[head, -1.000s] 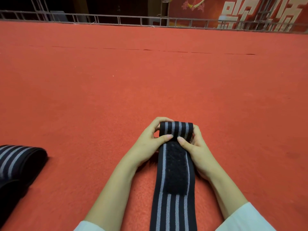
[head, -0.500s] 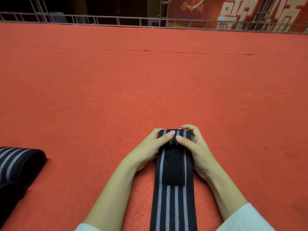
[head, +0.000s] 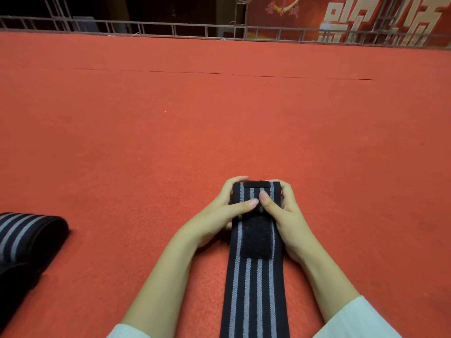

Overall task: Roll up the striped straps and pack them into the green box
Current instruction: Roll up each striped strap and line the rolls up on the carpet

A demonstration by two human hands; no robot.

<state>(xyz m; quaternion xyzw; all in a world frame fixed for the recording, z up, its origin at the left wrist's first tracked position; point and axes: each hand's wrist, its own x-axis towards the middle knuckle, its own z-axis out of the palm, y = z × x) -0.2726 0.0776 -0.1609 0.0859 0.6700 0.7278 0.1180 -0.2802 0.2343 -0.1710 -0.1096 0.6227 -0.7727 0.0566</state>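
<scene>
We've got one strap (head: 253, 289) flat on the carpet (head: 219, 123), running from the bottom edge straight away from us, btw. our forearms. Its far end is a roll (head: 253, 191) sitting on the flat part. Our left hand (head: 219, 215) grips the roll's left side and our right hand (head: 288, 215) its right side, thumb tips just beside each other on top, approx. centre. Other straps (head: 29, 230) lie on the carpet well to the left, at the frame edge. Far behind, a railing (head: 195, 30) runs along the carpet's far edge, w/ a sign (head: 366, 20) beyond it at right.
</scene>
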